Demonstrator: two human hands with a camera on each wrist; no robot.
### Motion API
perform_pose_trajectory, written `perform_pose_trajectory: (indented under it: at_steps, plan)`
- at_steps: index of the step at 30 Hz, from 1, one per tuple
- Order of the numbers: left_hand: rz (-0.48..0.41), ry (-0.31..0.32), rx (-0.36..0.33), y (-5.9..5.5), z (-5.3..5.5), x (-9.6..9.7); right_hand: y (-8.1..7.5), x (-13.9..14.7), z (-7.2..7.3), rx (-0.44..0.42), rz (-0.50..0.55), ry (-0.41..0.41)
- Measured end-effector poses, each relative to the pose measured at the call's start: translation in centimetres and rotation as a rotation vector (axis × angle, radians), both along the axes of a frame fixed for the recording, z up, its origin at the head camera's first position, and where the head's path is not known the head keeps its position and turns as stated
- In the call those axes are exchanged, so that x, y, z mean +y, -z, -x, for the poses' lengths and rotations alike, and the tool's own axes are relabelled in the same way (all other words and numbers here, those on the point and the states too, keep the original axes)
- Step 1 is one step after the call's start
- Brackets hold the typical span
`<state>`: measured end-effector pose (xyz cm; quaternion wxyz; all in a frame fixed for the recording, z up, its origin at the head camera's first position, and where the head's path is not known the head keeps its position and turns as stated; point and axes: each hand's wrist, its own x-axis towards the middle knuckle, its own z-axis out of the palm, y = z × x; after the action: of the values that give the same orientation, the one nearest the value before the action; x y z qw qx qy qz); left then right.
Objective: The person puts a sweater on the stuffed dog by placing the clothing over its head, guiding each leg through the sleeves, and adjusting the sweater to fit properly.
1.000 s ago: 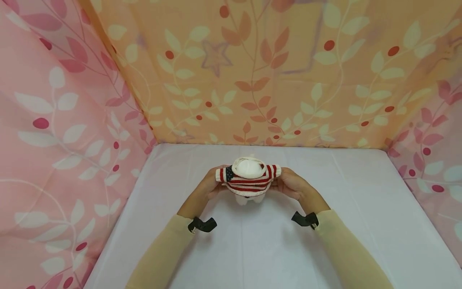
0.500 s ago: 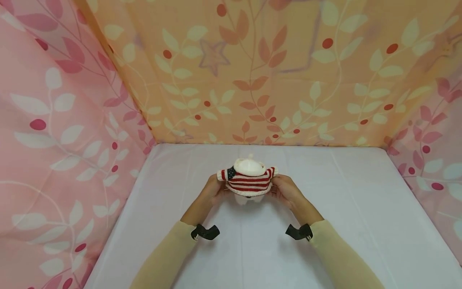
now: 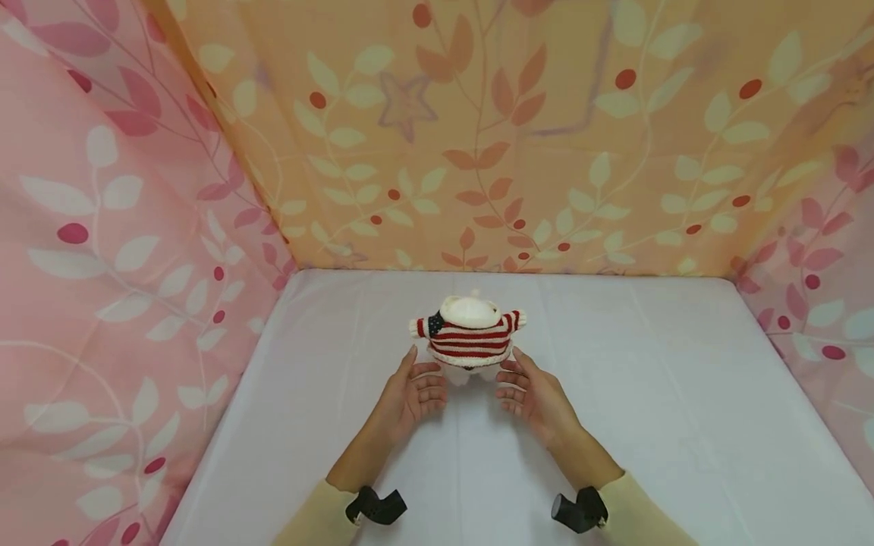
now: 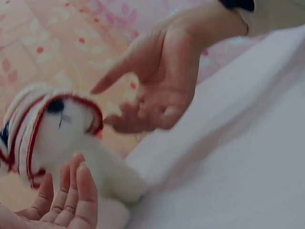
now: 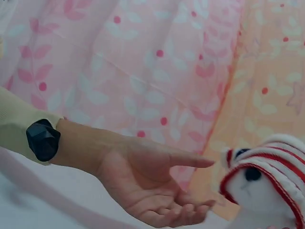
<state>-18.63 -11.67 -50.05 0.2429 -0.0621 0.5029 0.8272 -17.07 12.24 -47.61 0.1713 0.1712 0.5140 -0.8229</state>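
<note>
A white plush toy (image 3: 470,311) wearing a red-and-white striped knitted sweater (image 3: 471,340) with a dark blue starred patch stands on the white table, its small sleeves held out sideways. In front of its left side is my left hand (image 3: 408,394), thumb raised and fingers loosely bent. My right hand (image 3: 539,394) mirrors it on the other side, fingers relaxed and holding nothing. The left wrist view shows the toy's white body (image 4: 107,167) between both hands. Part of the toy's face, with a dark eye and stitched mouth, shows under the sweater's hem in the right wrist view.
The white-covered table (image 3: 649,409) extends around the hands. Behind it hangs an orange leaf-print curtain (image 3: 478,136), with pink leaf-print curtains on the left (image 3: 123,265) and right (image 3: 826,303). Black wrist cameras sit on both sleeves.
Both hands have let go of the plush toy's sides and drawn back toward me, fingers loosening. The toy stays standing at nearly the same spot.
</note>
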Motion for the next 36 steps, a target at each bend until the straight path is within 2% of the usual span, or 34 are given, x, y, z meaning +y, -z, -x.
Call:
perform_pose_trajectory:
  at_steps: [3, 6, 10, 14, 17, 22, 29, 33, 36]
  plan:
    - [0.036, 0.013, 0.047, -0.8, -1.1, 1.1, -0.3, -1.0, -0.7, 0.003, -0.009, 0.017]
    - [0.068, 0.003, 0.076, -1.5, -1.6, 2.1, -0.6, -2.0, -1.1, -0.002, -0.01, 0.038]
    - [0.089, -0.049, 0.059, -1.8, -1.6, 2.8, -0.9, -2.9, -1.3, -0.009, -0.012, 0.064]
    - [0.108, -0.116, 0.063, -1.9, -1.6, 3.3, -1.2, -3.5, -1.4, 0.026, -0.018, 0.095]
    - [0.04, -0.165, 0.071, -1.9, -1.8, 3.6, -1.4, -3.7, -1.7, 0.056, 0.028, 0.113]
    - [-0.156, -0.228, 0.051, -1.4, -2.4, 3.9, -1.3, -3.8, -2.2, 0.082, 0.126, 0.132]
    - [-0.37, -0.246, -0.016, -0.4, -3.0, 3.9, -0.1, -3.9, -2.1, 0.071, 0.176, 0.154]
    - [-0.425, -0.265, -0.058, 0.2, -3.3, 4.2, 0.8, -3.9, -2.2, 0.048, 0.166, 0.145]
    - [-0.392, -0.28, -0.06, 0.5, -3.3, 4.5, 1.4, -3.9, -2.1, 0.057, 0.149, 0.132]
